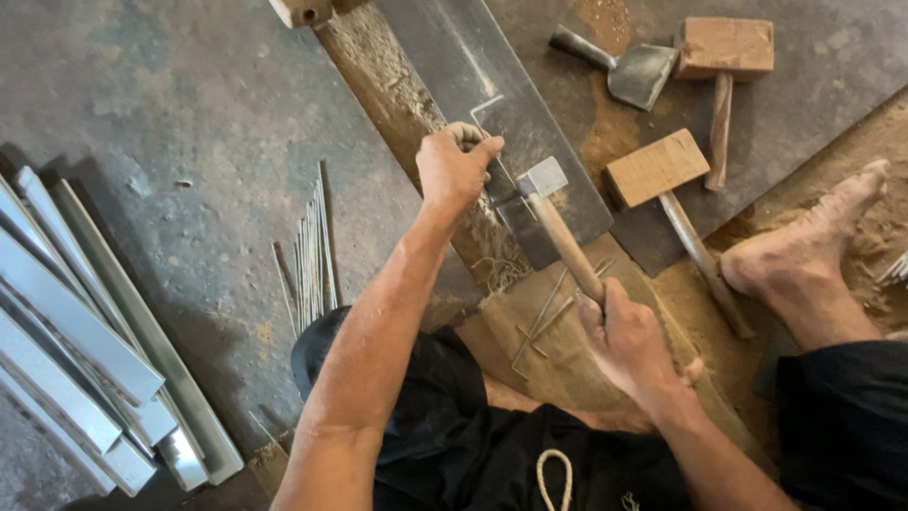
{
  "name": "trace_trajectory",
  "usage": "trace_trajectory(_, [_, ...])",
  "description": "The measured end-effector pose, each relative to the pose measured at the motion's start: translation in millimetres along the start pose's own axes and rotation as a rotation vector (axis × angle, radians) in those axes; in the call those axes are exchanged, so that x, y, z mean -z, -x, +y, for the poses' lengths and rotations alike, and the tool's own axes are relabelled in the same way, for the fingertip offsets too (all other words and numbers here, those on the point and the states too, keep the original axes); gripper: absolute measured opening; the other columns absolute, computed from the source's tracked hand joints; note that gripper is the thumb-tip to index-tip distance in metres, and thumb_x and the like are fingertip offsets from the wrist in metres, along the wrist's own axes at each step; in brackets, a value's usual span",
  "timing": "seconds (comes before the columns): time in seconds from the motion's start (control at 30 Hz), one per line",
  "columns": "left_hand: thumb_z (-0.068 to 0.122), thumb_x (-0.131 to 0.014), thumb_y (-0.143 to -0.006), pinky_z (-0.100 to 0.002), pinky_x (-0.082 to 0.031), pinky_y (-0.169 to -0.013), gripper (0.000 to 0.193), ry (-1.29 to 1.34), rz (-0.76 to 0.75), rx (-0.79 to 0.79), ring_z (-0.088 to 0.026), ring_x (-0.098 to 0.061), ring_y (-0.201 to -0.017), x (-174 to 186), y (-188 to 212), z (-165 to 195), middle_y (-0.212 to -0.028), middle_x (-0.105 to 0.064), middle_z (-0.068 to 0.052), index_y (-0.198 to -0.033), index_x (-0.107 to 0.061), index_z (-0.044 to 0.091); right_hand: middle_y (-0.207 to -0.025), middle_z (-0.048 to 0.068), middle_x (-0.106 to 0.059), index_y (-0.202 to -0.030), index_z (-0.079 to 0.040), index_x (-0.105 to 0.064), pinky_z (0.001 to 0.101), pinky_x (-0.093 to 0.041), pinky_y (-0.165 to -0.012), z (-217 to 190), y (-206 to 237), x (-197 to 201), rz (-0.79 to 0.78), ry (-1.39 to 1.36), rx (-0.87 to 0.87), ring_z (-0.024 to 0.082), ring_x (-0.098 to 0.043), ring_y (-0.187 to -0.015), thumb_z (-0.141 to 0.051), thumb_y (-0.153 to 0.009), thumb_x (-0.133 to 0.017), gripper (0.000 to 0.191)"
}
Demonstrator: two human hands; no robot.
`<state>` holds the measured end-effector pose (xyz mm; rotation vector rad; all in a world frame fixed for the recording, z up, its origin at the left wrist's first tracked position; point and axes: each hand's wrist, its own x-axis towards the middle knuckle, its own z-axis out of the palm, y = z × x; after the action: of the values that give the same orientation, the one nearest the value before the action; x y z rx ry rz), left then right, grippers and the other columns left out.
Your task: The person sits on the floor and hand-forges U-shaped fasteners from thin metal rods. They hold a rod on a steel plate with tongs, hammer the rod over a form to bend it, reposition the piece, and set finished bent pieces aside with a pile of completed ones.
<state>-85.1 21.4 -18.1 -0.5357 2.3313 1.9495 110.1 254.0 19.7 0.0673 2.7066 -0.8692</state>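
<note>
Now | left hand (457, 166): arm outstretched, fingers pinching bent wire (489, 106) against steel plate (492, 85), apparently | right hand (626, 343): fingers wrapped round hammer (560, 223) handle, head just beside left fingers

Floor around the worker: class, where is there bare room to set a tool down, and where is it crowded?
Bare floor lies between the metal channels, the thin rods and the left hand. It is crowded by the right hand with its hammer, near two wooden mallets and a scoop.
</note>
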Motion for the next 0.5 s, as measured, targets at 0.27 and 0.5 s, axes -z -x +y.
trace_trajectory(0.27, [0.016, -0.084, -0.082, -0.025, -0.051, -0.046, 0.016, -0.002, -0.001, -0.062, -0.006, -0.060, -0.050, -0.7, 0.6, -5.8, -0.065, -0.071, -0.002, -0.081, -0.074, 0.003, -0.064, 0.014, -0.062, -0.101, -0.007, -0.054, 0.0442, -0.047, -0.043, -6.9, 4.7, -5.3, 0.068, -0.258, 0.003, 0.034, -0.063, -0.045, -0.032, -0.101, -0.048, 0.025])
trace_trajectory(0.5, [0.017, -0.082, -0.083, -0.027, -0.053, -0.049, 0.016, -0.085, 0.013, -0.186, -0.009, -0.066, -0.048, -2.1, 5.6, 2.1, -0.062, -0.071, -0.002, -0.080, -0.072, 0.005, -0.073, 0.027, -0.065, -0.100, -0.006, -0.056, 0.0572, -0.049, -0.062, -16.6, 13.6, 8.1, 0.249, 0.032, -0.036, 0.049, -0.065, -0.068, -0.030, -0.098, -0.060, 0.025])
